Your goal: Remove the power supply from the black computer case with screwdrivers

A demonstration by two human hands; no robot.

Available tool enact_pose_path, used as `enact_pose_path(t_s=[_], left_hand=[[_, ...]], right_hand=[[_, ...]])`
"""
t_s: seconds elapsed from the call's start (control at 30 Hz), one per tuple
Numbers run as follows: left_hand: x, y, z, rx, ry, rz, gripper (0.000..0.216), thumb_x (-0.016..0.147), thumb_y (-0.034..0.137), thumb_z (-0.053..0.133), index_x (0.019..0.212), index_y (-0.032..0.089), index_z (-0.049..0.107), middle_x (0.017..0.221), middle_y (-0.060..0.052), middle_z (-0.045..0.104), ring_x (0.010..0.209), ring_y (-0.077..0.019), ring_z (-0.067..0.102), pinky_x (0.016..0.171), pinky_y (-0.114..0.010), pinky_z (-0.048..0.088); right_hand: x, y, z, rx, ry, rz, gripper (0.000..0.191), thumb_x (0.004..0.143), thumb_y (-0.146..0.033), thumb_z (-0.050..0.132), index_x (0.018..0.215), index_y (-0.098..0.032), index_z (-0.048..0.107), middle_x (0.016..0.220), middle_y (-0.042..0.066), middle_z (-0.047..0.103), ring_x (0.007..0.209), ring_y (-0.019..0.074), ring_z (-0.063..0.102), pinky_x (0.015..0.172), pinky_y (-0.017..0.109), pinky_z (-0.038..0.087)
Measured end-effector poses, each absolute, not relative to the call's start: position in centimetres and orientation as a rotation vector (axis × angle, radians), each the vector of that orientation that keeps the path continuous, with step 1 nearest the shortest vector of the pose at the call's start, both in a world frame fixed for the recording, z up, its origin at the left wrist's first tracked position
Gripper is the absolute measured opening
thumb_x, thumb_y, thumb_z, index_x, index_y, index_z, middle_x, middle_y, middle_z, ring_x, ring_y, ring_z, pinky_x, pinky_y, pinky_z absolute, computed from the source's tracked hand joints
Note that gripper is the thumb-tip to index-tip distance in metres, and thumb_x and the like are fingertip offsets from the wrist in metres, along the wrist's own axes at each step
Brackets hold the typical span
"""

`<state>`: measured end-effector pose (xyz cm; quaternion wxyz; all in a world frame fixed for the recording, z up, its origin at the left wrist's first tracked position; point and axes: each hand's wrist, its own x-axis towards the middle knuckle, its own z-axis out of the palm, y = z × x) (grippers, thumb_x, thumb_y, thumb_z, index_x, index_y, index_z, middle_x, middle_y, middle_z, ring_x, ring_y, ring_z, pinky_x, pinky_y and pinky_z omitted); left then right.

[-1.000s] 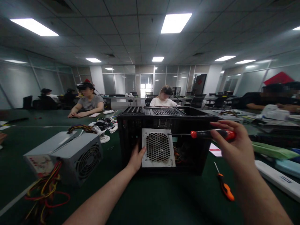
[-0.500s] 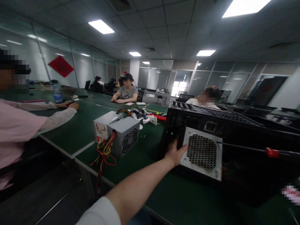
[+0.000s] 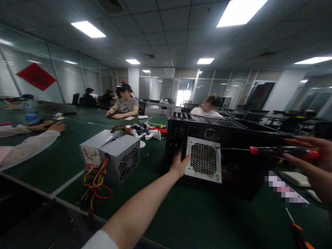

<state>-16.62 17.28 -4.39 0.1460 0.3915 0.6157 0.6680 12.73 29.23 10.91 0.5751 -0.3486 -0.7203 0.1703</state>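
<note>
A black computer case [image 3: 241, 166] lies on the green table with a silver power supply [image 3: 190, 167] fitted in its back panel. My left hand [image 3: 178, 166] rests against that panel, thumb stretched to the supply's left edge and fingers spread over the dark metal. At the right edge of the view, my right hand [image 3: 311, 159] is closed around the red and black handle of a screwdriver [image 3: 280, 151]. Its long shaft points left, and the tip meets or nearly meets the supply's upper right corner. Part of the right hand is cut off.
Two loose power supplies [image 3: 119, 160] with bundled wires [image 3: 95, 180] stand left of the case. Cables and white plugs [image 3: 154, 135] lie behind them. Another screwdriver [image 3: 298, 231] lies front right, near a pale box [image 3: 295, 178]. Co-workers sit at left and across the table.
The view has swung right, bringing my right hand and the whole screwdriver handle into sight. My left hand stays against the case. The shaft still reaches the supply's upper right corner.
</note>
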Motion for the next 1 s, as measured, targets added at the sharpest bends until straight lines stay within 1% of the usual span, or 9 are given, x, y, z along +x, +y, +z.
enact_pose_path(t_s=[0.13, 0.3, 0.4, 0.47, 0.53, 0.57, 0.73, 0.87, 1.0], left_hand=[[-17.0, 17.4, -4.8, 1.157, 1.757, 1.946, 0.064, 0.087, 0.036, 0.066, 0.147, 0.015, 0.055, 0.156, -0.016, 0.053, 0.148, -0.0295, 0.046, 0.127, -0.044, 0.030], [-17.3, 17.5, -5.4, 1.185, 1.723, 1.962, 0.059, 0.088, 0.046, 0.062, 0.140, 0.017, 0.060, 0.156, -0.014, 0.054, 0.151, -0.0292, 0.042, 0.128, -0.044, 0.026], [-17.5, 17.4, -5.7, 1.185, 1.717, 1.955, 0.065, 0.088, 0.053, 0.059, 0.143, 0.017, 0.056, 0.157, -0.015, 0.052, 0.150, -0.0296, 0.043, 0.129, -0.045, 0.024], [-17.7, 17.3, -5.9, 1.180, 1.724, 1.947, 0.069, 0.088, 0.058, 0.057, 0.142, 0.016, 0.056, 0.159, -0.015, 0.050, 0.152, -0.0301, 0.040, 0.129, -0.044, 0.022], [-18.0, 17.2, -6.0, 1.167, 1.741, 1.933, 0.071, 0.086, 0.063, 0.057, 0.141, 0.018, 0.056, 0.158, -0.014, 0.051, 0.153, -0.0311, 0.038, 0.130, -0.046, 0.021], [-18.1, 17.1, -6.1, 1.156, 1.755, 1.927, 0.073, 0.085, 0.065, 0.057, 0.141, 0.019, 0.056, 0.158, -0.014, 0.051, 0.153, -0.0320, 0.038, 0.130, -0.047, 0.020], [-18.4, 16.7, -6.0, 1.092, 1.812, 1.886, 0.073, 0.080, 0.066, 0.058, 0.134, 0.018, 0.060, 0.147, -0.015, 0.061, 0.150, -0.0341, 0.043, 0.128, -0.049, 0.026], [-18.7, 16.1, -6.1, 1.086, 1.956, 1.862, 0.060, 0.078, 0.067, 0.057, 0.118, 0.024, 0.068, 0.133, -0.010, 0.069, 0.144, -0.0354, 0.050, 0.126, -0.052, 0.032], [-20.6, 16.0, -7.4, 1.042, 2.129, 1.845, 0.057, 0.070, 0.070, 0.062, 0.104, 0.024, 0.070, 0.127, -0.011, 0.070, 0.150, -0.0420, 0.039, 0.128, -0.060, 0.023]], right_hand=[[12.8, 26.7, 11.6, -0.832, -1.781, 0.367, 0.077, 0.037, -0.085, 0.077, 0.094, -0.034, 0.063, 0.097, 0.013, 0.075, 0.083, 0.0328, 0.070, 0.075, 0.054, 0.055], [11.3, 24.8, 12.6, -0.879, -1.746, 0.138, 0.059, 0.053, -0.074, 0.073, 0.089, -0.027, 0.066, 0.069, 0.004, 0.062, 0.065, 0.0267, 0.059, 0.073, 0.051, 0.050], [9.9, 24.6, 13.0, -0.883, -1.717, 0.036, 0.043, 0.071, -0.066, 0.067, 0.080, -0.025, 0.060, 0.065, 0.004, 0.056, 0.068, 0.0274, 0.056, 0.075, 0.052, 0.047], [9.1, 24.8, 13.3, -0.812, -1.750, 0.005, 0.033, 0.084, -0.055, 0.060, 0.090, -0.023, 0.059, 0.082, 0.009, 0.063, 0.082, 0.0289, 0.059, 0.083, 0.052, 0.047], [8.8, 25.1, 13.8, -0.681, -1.838, 0.011, 0.028, 0.087, -0.043, 0.058, 0.105, -0.022, 0.057, 0.111, 0.013, 0.065, 0.101, 0.0279, 0.060, 0.093, 0.049, 0.047], [8.9, 25.2, 14.2, -0.612, -1.909, 0.038, 0.026, 0.089, -0.039, 0.057, 0.108, -0.021, 0.056, 0.116, 0.013, 0.065, 0.103, 0.0259, 0.060, 0.094, 0.047, 0.047], [11.5, 25.1, 17.1, -0.287, -2.391, 0.268, 0.020, 0.091, -0.033, 0.061, 0.107, -0.021, 0.058, 0.101, 0.003, 0.069, 0.092, 0.0169, 0.065, 0.083, 0.032, 0.053], [13.2, 25.7, 18.6, -0.208, -2.591, 0.338, 0.027, 0.088, -0.011, 0.061, 0.114, -0.020, 0.059, 0.112, 0.003, 0.070, 0.098, 0.0152, 0.065, 0.084, 0.028, 0.051], [13.2, 27.3, 19.2, -0.260, -2.576, 0.302, 0.028, 0.092, -0.011, 0.063, 0.119, -0.018, 0.060, 0.121, 0.007, 0.068, 0.104, 0.0170, 0.061, 0.089, 0.031, 0.047]])
